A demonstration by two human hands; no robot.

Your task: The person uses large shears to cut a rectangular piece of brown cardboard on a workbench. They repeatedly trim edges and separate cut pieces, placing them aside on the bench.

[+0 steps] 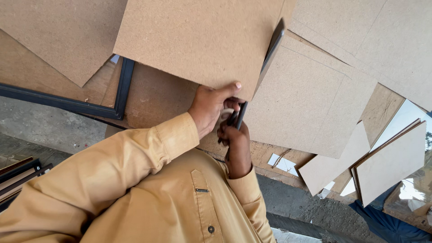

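Upper left of frame: black picture frame [122,87] lies among brown boards. Centre: left hand [210,108] grips the lower edge of a brown hardboard sheet [198,38]. Just right: right hand [234,135] is clenched on a dark flat strip [270,49] running along the sheet's right edge. Right: overlapping hardboard panels [310,103].

A single head-worn camera looks steeply down, very close over the person's chest and hands, with brown boards filling the view.
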